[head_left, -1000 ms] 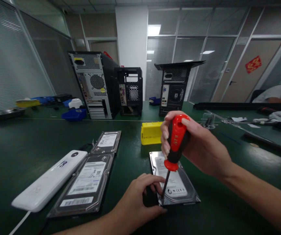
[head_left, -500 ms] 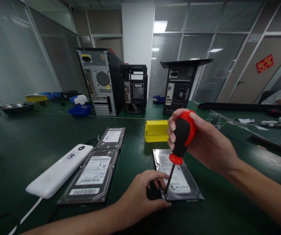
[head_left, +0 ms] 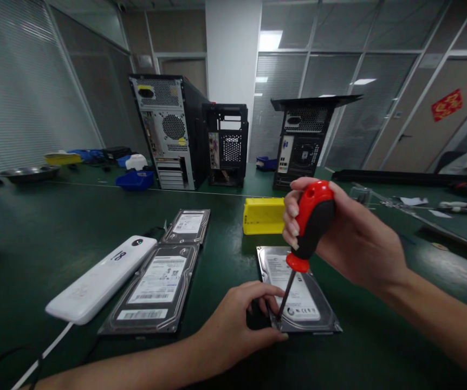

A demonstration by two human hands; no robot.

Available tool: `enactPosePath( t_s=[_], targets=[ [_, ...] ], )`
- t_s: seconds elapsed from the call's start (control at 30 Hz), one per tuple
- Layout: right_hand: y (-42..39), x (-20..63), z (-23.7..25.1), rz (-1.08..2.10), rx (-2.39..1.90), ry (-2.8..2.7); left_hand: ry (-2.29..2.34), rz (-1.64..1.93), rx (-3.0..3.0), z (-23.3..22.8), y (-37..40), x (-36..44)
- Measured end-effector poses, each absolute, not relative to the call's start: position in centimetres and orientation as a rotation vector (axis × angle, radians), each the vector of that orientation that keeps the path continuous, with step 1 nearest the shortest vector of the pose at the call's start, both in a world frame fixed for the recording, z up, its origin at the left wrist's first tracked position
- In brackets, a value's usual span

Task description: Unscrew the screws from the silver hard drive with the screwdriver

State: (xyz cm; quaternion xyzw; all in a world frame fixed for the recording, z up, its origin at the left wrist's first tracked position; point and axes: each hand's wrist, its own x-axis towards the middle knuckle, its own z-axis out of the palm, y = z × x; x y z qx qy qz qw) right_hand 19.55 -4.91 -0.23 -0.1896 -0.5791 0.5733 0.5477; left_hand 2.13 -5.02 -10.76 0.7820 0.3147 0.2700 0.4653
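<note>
My right hand [head_left: 353, 241] is gripping a red-and-black screwdriver [head_left: 317, 227], its tilted shaft reaching down to the near left corner of a hard drive [head_left: 304, 300] lying on the green desk [head_left: 225, 238]. My left hand [head_left: 237, 317] is bracketing that corner, thumb and forefinger parted; whether it is pinching, I cannot tell.

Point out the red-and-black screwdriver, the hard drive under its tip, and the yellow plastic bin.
Red-and-black screwdriver [head_left: 309, 236]: head view, on the handle.
Hard drive [head_left: 303, 297]: head view, on the white label.
Yellow plastic bin [head_left: 264, 216]: head view, on the side facing the camera.
</note>
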Motion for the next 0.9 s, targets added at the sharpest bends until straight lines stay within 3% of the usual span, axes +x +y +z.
enactPosePath(
  t_s=[0.9],
  targets=[
    [-4.87, 19.53, -0.14, 1.306, -0.444, -1.360, 0.733, 0.681, 1.933, -10.99, -5.01, 2.18]
  ],
)
